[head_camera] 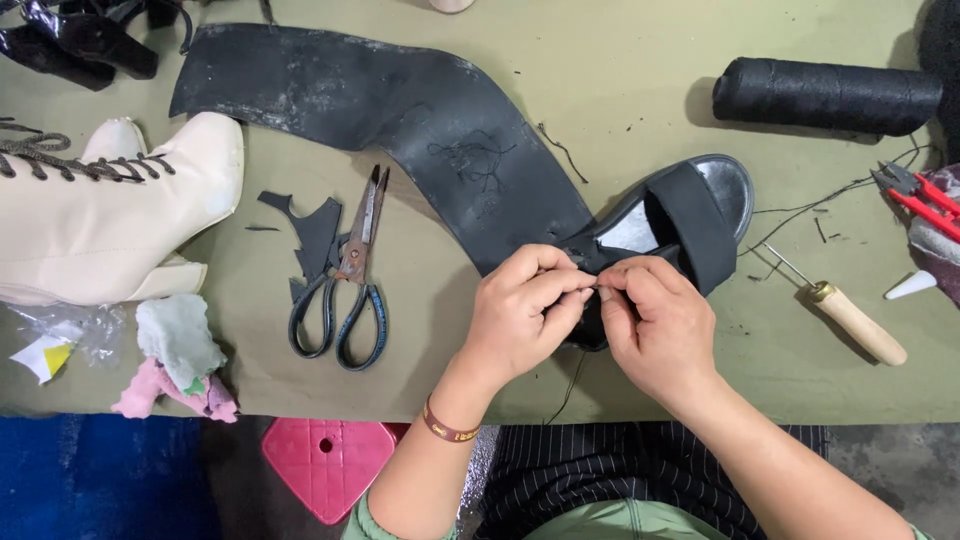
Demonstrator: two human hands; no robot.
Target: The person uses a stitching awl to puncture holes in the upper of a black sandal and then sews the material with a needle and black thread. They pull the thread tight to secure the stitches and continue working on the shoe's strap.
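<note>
A black sandal (pixel 690 215) with a wide strap lies on the olive-green table (pixel 620 90), partly under both hands. My left hand (pixel 522 310) and my right hand (pixel 655 325) meet over the sandal's near end, fingertips pinched together on something small, probably a needle with black thread (pixel 566 388) that trails down off the table edge. What is pinched is too small to tell for sure. A brown band circles my left wrist.
A large black rubber sheet (pixel 400 110) stretches behind the hands. Scissors (pixel 345 280) and black offcuts lie to the left, beside a cream lace-up boot (pixel 110 210). To the right are an awl with wooden handle (pixel 850 315), red snips (pixel 925 195) and a black thread spool (pixel 825 95). A pink stool (pixel 325 460) stands below.
</note>
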